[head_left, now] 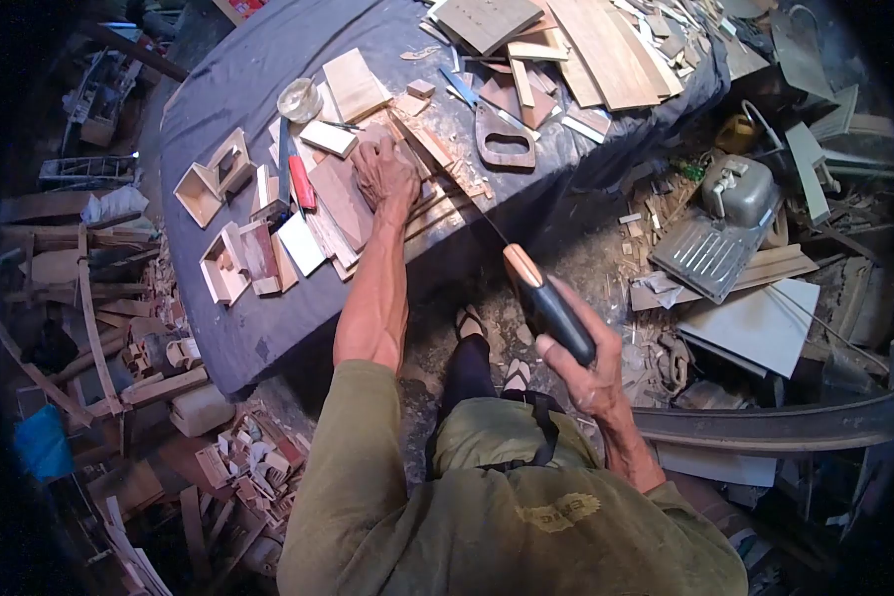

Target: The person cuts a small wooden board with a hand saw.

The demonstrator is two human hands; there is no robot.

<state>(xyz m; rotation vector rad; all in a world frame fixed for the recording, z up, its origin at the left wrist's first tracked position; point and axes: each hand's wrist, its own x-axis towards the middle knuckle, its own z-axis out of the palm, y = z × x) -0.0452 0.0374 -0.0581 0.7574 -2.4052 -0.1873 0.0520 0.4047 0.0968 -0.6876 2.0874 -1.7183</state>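
Observation:
My right hand (588,372) is closed round the black and orange handle of a saw (551,303), out beyond the table's front edge. The thin blade runs up and left from the handle to the pieces of wood on the table. My left hand (382,177) presses down on wooden boards (338,199) near that edge, its fingers bent; whether they grip a piece is hidden. A wooden strip (435,149) lies just right of this hand. Beside the boards on the left is a red tool (301,182).
Small wooden boxes (226,263) stand at the table's left. A round container (299,100) sits behind the boards. Another saw (505,144) with a wooden handle lies right of my left hand. Planks (606,60) are piled at the back right. A metal sink (710,248) lies on the right.

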